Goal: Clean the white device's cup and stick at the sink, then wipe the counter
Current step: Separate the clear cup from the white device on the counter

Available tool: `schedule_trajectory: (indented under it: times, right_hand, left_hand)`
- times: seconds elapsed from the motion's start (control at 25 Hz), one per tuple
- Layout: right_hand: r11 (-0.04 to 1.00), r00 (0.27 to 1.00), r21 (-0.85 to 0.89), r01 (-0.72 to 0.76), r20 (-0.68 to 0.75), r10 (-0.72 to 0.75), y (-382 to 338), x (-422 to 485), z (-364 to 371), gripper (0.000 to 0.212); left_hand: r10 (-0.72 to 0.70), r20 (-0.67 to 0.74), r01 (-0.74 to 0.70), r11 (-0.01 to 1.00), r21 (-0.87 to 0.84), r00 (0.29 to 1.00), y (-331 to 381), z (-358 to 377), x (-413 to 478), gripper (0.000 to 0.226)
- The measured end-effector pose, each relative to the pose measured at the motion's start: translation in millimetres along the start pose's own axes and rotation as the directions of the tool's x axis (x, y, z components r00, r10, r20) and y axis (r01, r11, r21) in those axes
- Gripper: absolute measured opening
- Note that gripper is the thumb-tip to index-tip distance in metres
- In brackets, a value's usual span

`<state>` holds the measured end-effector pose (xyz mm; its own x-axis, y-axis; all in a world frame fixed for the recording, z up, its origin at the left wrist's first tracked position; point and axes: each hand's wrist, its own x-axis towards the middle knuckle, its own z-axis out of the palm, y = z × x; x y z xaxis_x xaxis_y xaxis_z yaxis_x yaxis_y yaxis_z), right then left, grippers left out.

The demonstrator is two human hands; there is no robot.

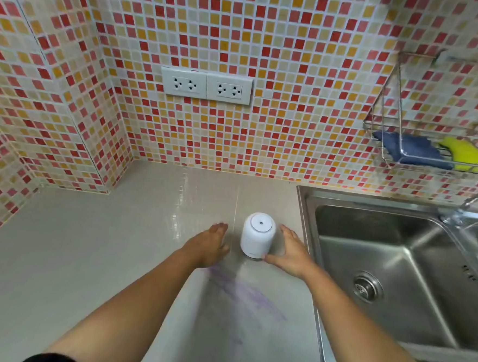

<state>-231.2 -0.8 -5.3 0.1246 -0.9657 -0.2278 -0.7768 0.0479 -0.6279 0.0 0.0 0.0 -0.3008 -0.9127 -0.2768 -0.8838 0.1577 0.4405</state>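
A small white round device (257,236) stands upright on the grey counter (85,255), just left of the steel sink (390,270). Its cup and stick are hidden inside it. My left hand (210,245) is open, fingers flat, a little to the left of the device and apart from it. My right hand (289,252) is open at the device's right side, with the thumb at its base. A purple smear (241,294) marks the counter between my forearms.
A wire rack (433,138) on the tiled wall at the right holds a blue cloth (412,149) and a yellow sponge (466,154). The tap (474,203) stands over the sink. Two double sockets (206,85) sit on the wall behind.
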Motion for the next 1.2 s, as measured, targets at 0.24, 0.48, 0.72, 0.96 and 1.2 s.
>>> schedule_trajectory:
  times: [0.24,0.48,0.72,0.96,1.2]
  right_hand:
    - [0.929,0.998,0.365,0.060,-0.055,-0.043,9.1,26.5,25.2,0.090]
    - [0.907,0.987,0.419,0.036,-0.158,0.034,0.8,31.3,26.9,0.072]
    - [0.905,0.979,0.418,0.072,-0.204,0.016,-17.1,24.5,9.5,0.069]
    - [0.928,0.972,0.362,0.082,-0.236,0.006,-28.5,20.3,-6.0,0.071]
    - [0.937,0.956,0.337,0.089,-0.293,0.015,-37.6,26.6,-12.4,0.081]
  left_hand:
    - [-0.054,0.052,0.060,0.991,-0.116,0.997,-4.8,35.3,26.5,0.066]
    - [-0.091,0.067,0.106,0.954,-0.281,0.994,-1.4,44.6,43.5,0.083]
    - [-0.096,-0.087,0.023,0.790,-0.613,0.992,21.2,48.9,46.8,0.080]
    - [-0.142,-0.128,0.000,0.668,-0.744,0.982,33.0,49.8,42.3,0.063]
    - [-0.139,-0.142,-0.008,0.687,-0.726,0.980,25.8,49.5,42.7,0.079]
